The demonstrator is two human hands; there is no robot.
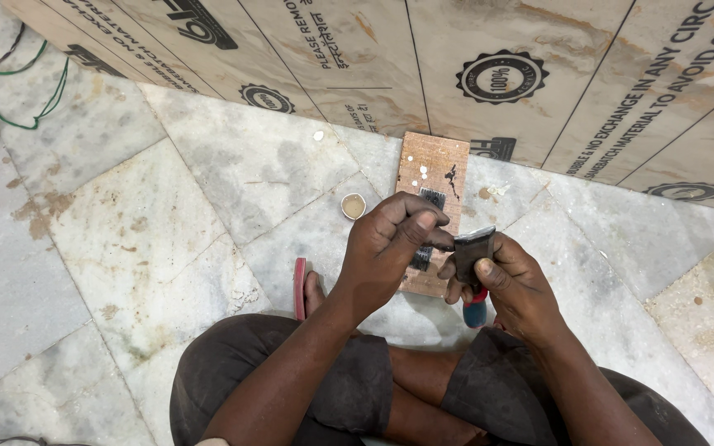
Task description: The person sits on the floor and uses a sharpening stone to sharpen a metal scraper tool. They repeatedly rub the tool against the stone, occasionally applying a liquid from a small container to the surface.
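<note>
I squat on a marble floor with both hands raised in front of me. My right hand [512,279] grips a small dark flat piece [474,244], thumb pressed on its face. My left hand [392,239] pinches the left edge of that same piece between thumb and forefinger. Just beyond the hands a small brown wooden board [433,169] lies on the floor, with a dark comb-like item [432,198] on it. A red and blue tool handle [475,310] shows under my right hand.
A small round cap [354,206] with pale paste lies left of the board. Large printed plywood sheets [539,74] lean across the back. Green and black wires [2,91] trail at the far left. My foot in a red sandal [300,287] rests below the left hand.
</note>
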